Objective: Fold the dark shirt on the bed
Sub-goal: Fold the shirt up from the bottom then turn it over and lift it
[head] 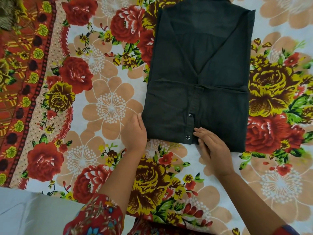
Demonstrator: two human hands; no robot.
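Note:
The dark shirt (pixel 199 78) lies folded into a tall rectangle on the flowered bedsheet (pixel 105 106), collar at the far end, button placket with two snaps at the near end. My left hand (pixel 135 133) rests at the shirt's near left corner, its fingers tucked at the edge of the cloth. My right hand (pixel 211 146) lies on the near edge beside the lower snap, fingers mostly straight and pressing the fabric. How far the left fingers reach under the shirt is hidden.
The sheet's red patterned border (pixel 25 82) runs down the left side. A pale bare strip (pixel 25 211) shows at the bottom left. A dark fuzzy object (pixel 6 11) sits in the top left corner.

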